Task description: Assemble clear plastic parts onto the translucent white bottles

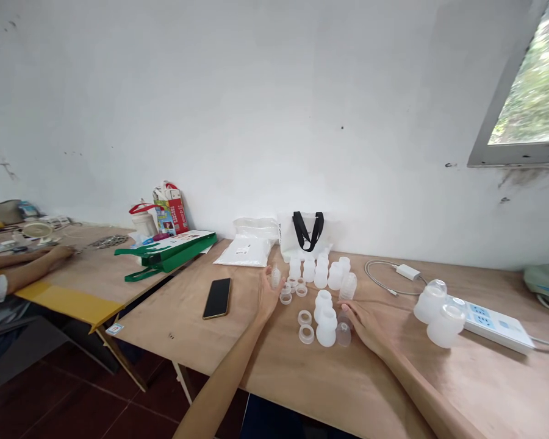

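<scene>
My left hand (268, 294) is closed around a clear ribbed piece (275, 278), which looks like stacked silicone bottle nipples. Beside it on the table lie several translucent bottle rings (301, 291). My right hand (365, 326) rests to the right, fingers stretched out at the clear domed caps (343, 335); its fingertips partly cover one cap. Between the hands stand frosted baby bottles (326, 331), with two more loose rings (306, 334) to their left. Behind them is a row of frosted bottles (321, 276) and a leaning clear ribbed stack (348, 286).
A phone (217, 298) lies left. Behind are a white plastic packet (244, 252) and a black-handled bag (297, 235). Right are capped bottles (446, 326), a power strip (501, 327) and a charger cable (379, 277). A co-worker's hands (57, 255) rest on the left table near a green bag (174, 259).
</scene>
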A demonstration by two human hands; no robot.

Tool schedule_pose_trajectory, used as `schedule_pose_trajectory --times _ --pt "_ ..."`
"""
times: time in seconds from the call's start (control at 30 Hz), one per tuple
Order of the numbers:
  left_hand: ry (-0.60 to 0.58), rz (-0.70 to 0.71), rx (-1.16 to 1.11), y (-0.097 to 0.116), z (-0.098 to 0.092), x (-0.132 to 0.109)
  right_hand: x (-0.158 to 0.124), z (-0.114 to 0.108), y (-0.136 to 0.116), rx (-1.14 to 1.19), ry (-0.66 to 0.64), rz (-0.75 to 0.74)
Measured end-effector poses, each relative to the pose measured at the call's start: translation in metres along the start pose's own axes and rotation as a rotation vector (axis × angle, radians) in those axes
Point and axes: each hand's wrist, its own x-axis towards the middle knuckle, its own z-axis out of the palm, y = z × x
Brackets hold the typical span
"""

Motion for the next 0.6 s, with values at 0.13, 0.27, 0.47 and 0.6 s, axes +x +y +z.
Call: schedule_pose_trajectory --times 0.13,0.27,0.47,0.6 --pt "-0.062 0.028 -0.05 -0.008 0.0 0.003 0.001 0.0 0.0 0.005 -0.005 0.005" --pt "-0.077 0.002 -0.058 -0.009 -0.005 0.007 0.001 0.0 -0.001 -0.004 -0.001 0.001" --pt "0.006 0.037 -0.042 -0.007 -0.01 0.009 0.001 -0.001 -0.004 -0.004 0.004 0.018" --pt "0.082 0.064 -0.022 0.009 -0.015 0.006 0.001 0.0 -0.001 0.004 0.011 0.03"
